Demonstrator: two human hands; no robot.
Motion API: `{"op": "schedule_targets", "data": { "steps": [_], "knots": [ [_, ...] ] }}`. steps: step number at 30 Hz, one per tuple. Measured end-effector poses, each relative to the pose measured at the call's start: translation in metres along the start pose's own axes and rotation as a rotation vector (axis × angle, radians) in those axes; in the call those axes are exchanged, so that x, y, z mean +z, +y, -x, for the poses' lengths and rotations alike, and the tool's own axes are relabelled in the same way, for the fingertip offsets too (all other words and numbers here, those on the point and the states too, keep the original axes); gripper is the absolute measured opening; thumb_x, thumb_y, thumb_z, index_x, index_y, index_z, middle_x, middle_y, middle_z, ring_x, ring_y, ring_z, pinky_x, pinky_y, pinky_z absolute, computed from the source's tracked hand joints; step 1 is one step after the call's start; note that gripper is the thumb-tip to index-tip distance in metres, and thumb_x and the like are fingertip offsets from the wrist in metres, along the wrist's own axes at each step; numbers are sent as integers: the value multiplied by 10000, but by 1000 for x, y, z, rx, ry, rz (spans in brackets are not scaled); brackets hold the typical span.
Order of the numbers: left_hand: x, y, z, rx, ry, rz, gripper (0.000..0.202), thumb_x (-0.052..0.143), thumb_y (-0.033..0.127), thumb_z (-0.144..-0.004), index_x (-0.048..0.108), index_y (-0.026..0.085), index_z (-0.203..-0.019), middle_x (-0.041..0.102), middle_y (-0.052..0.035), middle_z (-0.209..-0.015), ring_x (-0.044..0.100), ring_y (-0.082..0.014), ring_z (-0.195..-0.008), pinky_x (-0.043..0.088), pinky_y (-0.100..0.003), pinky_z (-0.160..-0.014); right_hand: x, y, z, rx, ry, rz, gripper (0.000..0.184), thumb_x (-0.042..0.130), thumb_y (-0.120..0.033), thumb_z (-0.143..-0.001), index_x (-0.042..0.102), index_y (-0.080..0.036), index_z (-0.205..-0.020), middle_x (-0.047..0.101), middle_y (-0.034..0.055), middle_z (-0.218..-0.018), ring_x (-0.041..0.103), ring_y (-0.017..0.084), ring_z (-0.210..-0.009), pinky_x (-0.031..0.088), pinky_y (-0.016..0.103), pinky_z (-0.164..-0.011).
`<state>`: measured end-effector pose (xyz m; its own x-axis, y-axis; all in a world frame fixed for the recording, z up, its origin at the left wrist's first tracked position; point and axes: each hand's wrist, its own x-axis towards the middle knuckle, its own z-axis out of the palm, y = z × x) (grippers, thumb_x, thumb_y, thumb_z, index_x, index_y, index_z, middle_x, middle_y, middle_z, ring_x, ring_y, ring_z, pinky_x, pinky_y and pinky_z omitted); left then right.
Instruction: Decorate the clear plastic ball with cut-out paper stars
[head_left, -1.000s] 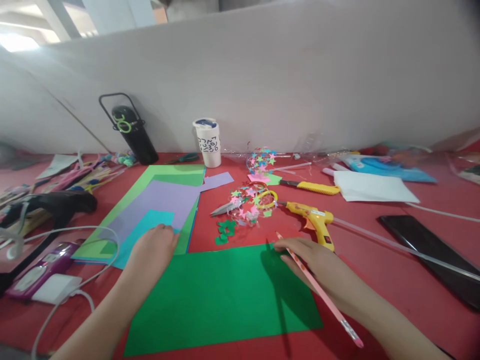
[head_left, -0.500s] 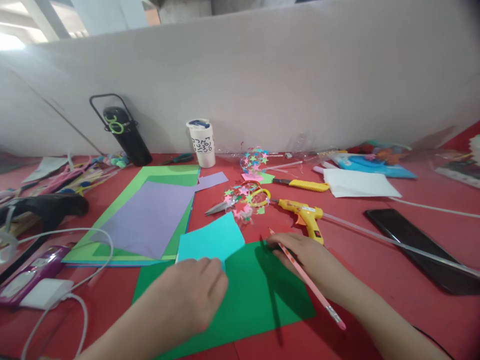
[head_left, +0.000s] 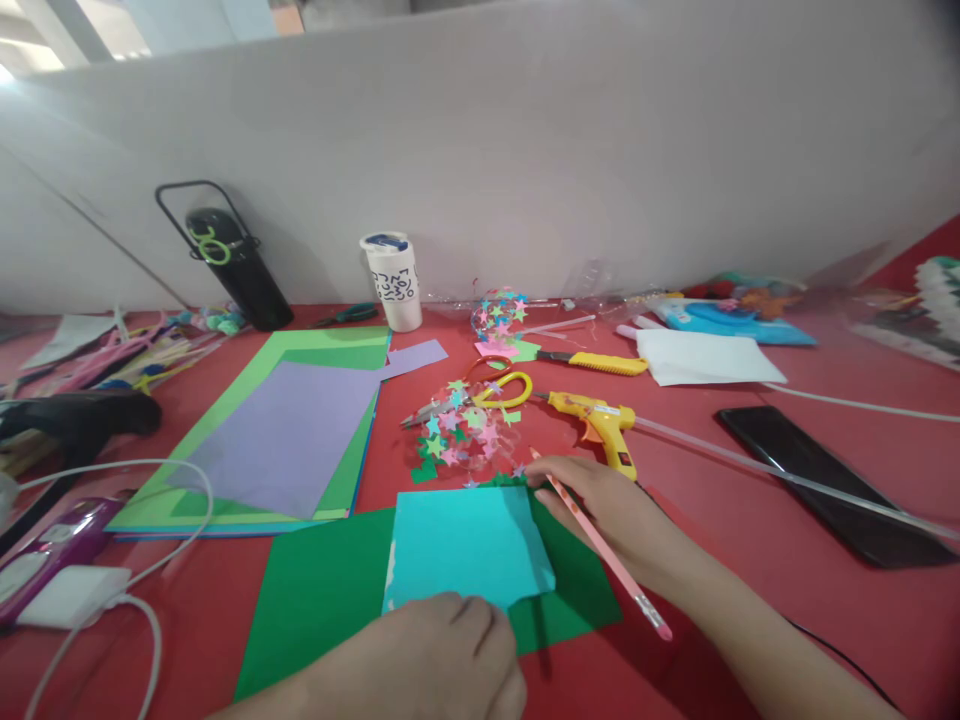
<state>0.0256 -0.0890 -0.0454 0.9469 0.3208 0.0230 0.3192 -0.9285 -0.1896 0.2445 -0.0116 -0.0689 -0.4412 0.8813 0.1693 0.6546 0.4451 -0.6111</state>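
My left hand (head_left: 450, 655) is closed at the near edge of a turquoise sheet of paper (head_left: 465, 540), its fingertips mostly hidden. The sheet covers part of a larger dark green sheet (head_left: 315, 580). A pink pencil (head_left: 604, 550) lies across my right hand (head_left: 589, 500), which grips it, point forward and eraser toward me. That hand rests at the green sheet's right side. Beyond the papers are paper stars (head_left: 465, 435) in pink, green and blue, partly over yellow-handled scissors (head_left: 504, 392).
A yellow glue gun (head_left: 600, 420), a yellow cutter (head_left: 607, 364) and a black phone (head_left: 825, 485) lie to the right. Stacked coloured papers (head_left: 285, 435) are at left, near a white charger (head_left: 75, 597) with cable. A white cup (head_left: 394, 285) and black bottle (head_left: 244, 275) stand behind.
My left hand has moved right and nearer, bringing the turquoise sheet over the green one. More stars show behind it. My right hand keeps the pencil in about the same place.
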Motion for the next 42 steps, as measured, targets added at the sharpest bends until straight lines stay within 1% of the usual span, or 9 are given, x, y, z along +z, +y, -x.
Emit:
{"op": "schedule_targets", "data": {
  "steps": [3, 6, 8, 11, 18, 26, 30, 34, 42],
  "knots": [
    [8, -4, 0, -62, 172, 46, 190, 517, 317, -875, 494, 209, -720, 561, 15, -648, 523, -138, -584, 368, -270, -457, 3, 5, -1, -1, 19, -23, 148, 485, -198, -861, 588, -237, -959, 696, 23, -869, 660, 187, -766, 473, 272, -664],
    [11, -29, -2, -576, 454, 12, 223, 498, 385, -871, 522, 178, -950, 620, -80, -876, 606, -215, -850, 494, -338, -683, 5, 9, -3, 17, 17, -9, 107, 486, -216, -852, 583, -224, -895, 693, 25, -822, 658, 191, -724, 458, 261, -610],
    [13, -53, -4, -894, 454, 104, 474, 575, 402, -813, 427, 144, -1182, 550, -164, -1135, 526, -306, -1114, 468, -461, -867, 5, 9, -4, 20, 17, -1, 100, 484, -212, -843, 579, -220, -875, 692, 31, -814, 658, 199, -719, 450, 260, -588],
    [20, -83, -11, -1032, 401, 322, 791, 624, 470, -749, 225, 182, -1369, 364, -192, -1375, 354, -357, -1299, 386, -537, -980, 3, 7, -5, 8, 5, -1, 97, 483, -206, -837, 572, -222, -873, 680, 29, -802, 643, 194, -697, 434, 255, -562],
    [36, -108, -28, -1020, 437, 530, 694, 605, 297, -769, 267, 156, -1359, 437, -158, -1331, 430, -277, -1245, 366, -447, -1028, -3, 0, -3, -11, -21, -22, 107, 478, -190, -843, 568, -221, -894, 665, 26, -795, 625, 185, -695, 425, 256, -582],
    [17, -137, -45, -800, 410, 428, 448, 442, 58, -787, 455, 96, -1233, 546, -149, -1209, 503, -228, -1153, 409, -404, -986, -4, -3, -1, 17, -17, -45, 145, 491, -142, -833, 574, -213, -928, 688, 52, -866, 652, 207, -780, 460, 279, -649],
    [9, -147, -58, -665, 363, 397, 350, 431, 28, -771, 578, 110, -1078, 616, -115, -1086, 552, -211, -1067, 430, -375, -964, 1, 2, -1, 2, 6, -58, 151, 486, -144, -839, 580, -216, -933, 690, 59, -875, 659, 213, -781, 473, 286, -657],
    [2, -148, -66, -566, 330, 378, 364, 441, 39, -774, 593, 116, -1096, 634, -114, -1132, 560, -212, -1082, 437, -372, -968, 4, 4, -1, 21, 27, -37, 162, 490, -135, -828, 583, -216, -934, 694, 54, -862, 663, 217, -768, 485, 299, -670],
    [3, -147, -52, -662, 371, 388, 427, 446, 122, -810, 539, 151, -1226, 604, -94, -1270, 537, -207, -1182, 410, -384, -1016, -3, -4, 1, 37, 8, -49, 164, 488, -150, -842, 583, -217, -957, 687, 68, -886, 665, 219, -785, 479, 289, -651]
  ]
}}
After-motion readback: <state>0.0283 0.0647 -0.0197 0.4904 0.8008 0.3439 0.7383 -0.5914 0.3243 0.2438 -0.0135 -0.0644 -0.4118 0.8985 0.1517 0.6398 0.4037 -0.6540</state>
